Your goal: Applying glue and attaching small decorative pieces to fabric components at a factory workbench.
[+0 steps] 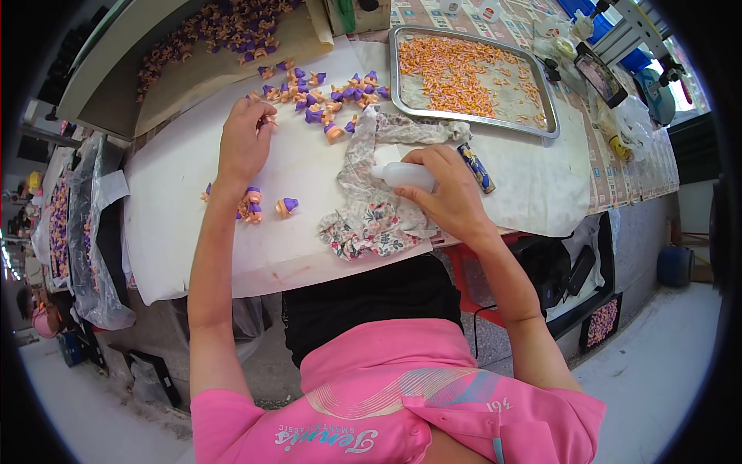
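My right hand (452, 189) is closed round a white squeeze bottle (410, 176), which lies on its side with its nozzle pointing left over a crumpled floral cloth (379, 228). At the far left of the work surface, my left hand (246, 143) has its fingers curled in a pinch. A small peach-coloured piece (269, 121) shows at its fingertips, partly hidden by them. Just beyond lie loose peach-and-purple figure heads (313, 116). Nearer to me, beside my left forearm, sit a small cluster of the same heads (251, 207) and a single one (287, 206).
A metal tray (553, 127) of small orange and pink pieces stands at the back right. A dark patterned cylinder (476, 168) lies beside my right hand. More heads fill a paper-lined booth (193, 85) at the back left. A phone (600, 75) hangs on a stand at far right.
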The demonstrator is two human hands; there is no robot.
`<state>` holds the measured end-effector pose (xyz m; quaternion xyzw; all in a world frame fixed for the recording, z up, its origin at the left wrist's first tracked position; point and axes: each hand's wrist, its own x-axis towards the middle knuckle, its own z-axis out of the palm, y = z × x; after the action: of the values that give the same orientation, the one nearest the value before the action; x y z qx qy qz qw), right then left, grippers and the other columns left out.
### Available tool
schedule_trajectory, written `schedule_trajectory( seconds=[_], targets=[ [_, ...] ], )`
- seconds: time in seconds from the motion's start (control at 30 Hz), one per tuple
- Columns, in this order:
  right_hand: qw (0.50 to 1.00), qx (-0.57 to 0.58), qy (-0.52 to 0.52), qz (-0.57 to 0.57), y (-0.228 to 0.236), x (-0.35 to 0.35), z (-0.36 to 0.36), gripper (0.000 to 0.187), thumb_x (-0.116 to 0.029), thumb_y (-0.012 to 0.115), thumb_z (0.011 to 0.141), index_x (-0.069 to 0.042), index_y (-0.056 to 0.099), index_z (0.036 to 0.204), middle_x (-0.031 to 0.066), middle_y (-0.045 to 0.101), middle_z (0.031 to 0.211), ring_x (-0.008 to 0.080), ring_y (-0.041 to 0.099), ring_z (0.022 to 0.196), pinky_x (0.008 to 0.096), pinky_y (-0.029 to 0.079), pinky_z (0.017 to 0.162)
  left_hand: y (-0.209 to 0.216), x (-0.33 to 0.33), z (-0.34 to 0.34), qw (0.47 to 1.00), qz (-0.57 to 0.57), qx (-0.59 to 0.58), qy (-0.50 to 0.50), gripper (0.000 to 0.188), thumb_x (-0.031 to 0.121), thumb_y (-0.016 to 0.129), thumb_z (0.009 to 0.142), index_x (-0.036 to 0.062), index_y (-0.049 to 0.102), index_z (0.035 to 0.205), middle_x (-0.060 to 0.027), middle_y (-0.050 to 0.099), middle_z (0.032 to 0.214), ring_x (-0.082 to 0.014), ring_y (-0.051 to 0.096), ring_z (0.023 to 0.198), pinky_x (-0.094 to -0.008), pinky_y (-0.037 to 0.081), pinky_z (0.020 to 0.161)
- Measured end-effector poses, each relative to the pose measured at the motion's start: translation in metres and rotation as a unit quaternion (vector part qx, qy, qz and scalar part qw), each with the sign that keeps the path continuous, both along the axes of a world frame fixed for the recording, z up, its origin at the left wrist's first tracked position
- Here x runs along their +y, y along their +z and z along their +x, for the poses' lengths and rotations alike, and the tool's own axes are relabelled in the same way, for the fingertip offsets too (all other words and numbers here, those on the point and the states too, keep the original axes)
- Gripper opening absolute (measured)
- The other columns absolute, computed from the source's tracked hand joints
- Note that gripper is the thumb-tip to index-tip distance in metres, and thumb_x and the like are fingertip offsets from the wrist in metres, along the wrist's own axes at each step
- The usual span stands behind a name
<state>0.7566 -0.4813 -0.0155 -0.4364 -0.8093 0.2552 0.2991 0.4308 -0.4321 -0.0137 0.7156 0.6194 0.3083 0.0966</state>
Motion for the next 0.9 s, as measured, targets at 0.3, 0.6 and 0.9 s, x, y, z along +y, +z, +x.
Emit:
schedule_trajectory(
  seconds=[0.3,0.6,0.9],
  targets=[
    [0.957,0.261,-0.042,-0.117,0.009,-0.037,0.001,0.032,-0.008,0.080,0.076,-0.002,0.060,0.100,0.0052,0.057,0.097,0.0144,0.055,0.088,0.0268,0.044,0.077,-0.007,-0.103,0.085,0.824,-0.161,-0.541,-0.043,0.017,0.005,0.062,0.092,-0.0016,0.057,0.108,-0.0048,0.061,0.100,-0.0099,0.060,0.090,-0.0257,0.053,0.083],
    [0.971,0.234,-0.024,0.049,-0.003,-0.056,-0.005,0.037,-0.017,0.083,0.074,0.000,0.062,0.099,0.0059,0.056,0.094,0.0144,0.053,0.083,0.0253,0.043,0.073,-0.037,-0.129,0.103,0.790,-0.178,-0.585,-0.044,0.023,0.004,0.064,0.091,-0.0023,0.056,0.110,-0.0094,0.061,0.109,-0.0141,0.063,0.097,-0.0263,0.053,0.087],
    [0.979,0.188,-0.045,0.064,-0.004,-0.058,-0.011,0.039,-0.023,0.084,0.073,0.001,0.065,0.097,0.0069,0.059,0.085,0.0161,0.053,0.076,0.0261,0.042,0.066,-0.041,-0.130,0.106,0.774,-0.162,-0.611,-0.043,0.020,-0.001,0.065,0.088,-0.0028,0.057,0.107,-0.0066,0.061,0.102,-0.0108,0.060,0.095,-0.0244,0.049,0.088]
  ],
)
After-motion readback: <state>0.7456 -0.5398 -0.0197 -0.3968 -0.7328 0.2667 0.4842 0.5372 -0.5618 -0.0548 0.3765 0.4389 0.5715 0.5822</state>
